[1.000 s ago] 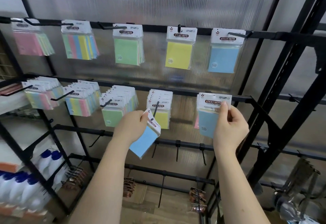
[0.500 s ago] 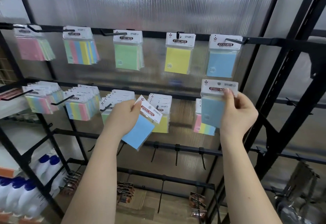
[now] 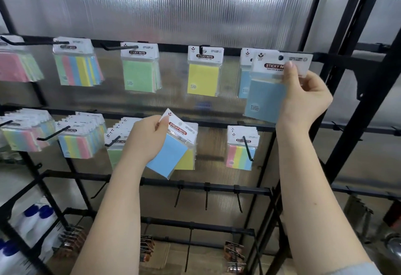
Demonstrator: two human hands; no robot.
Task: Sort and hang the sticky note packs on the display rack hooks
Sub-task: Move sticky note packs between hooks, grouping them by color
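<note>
Two hands are each pinching a blue pack. Right hand [image 3: 303, 97] is holding its blue pack [image 3: 267, 94] by the header card at the top rail's far-right hook, overlapping the blue pack already hanging there [image 3: 244, 79]; can't tell if the hole is on the hook. Left hand [image 3: 145, 140] is gripping the second blue pack [image 3: 168, 157], tilted, in front of the middle row's yellow packs [image 3: 186, 162]. Multicolour packs [image 3: 239, 153] are hanging just right, apart from it. Bare hooks [image 3: 206, 196] are sticking out of the lower rail. Black rack frame [image 3: 358, 105] is standing close beside the right wrist. Ribbed translucent panel [image 3: 173, 3] is backing everything; white bottles [image 3: 32, 220] are sitting lower left.
</note>
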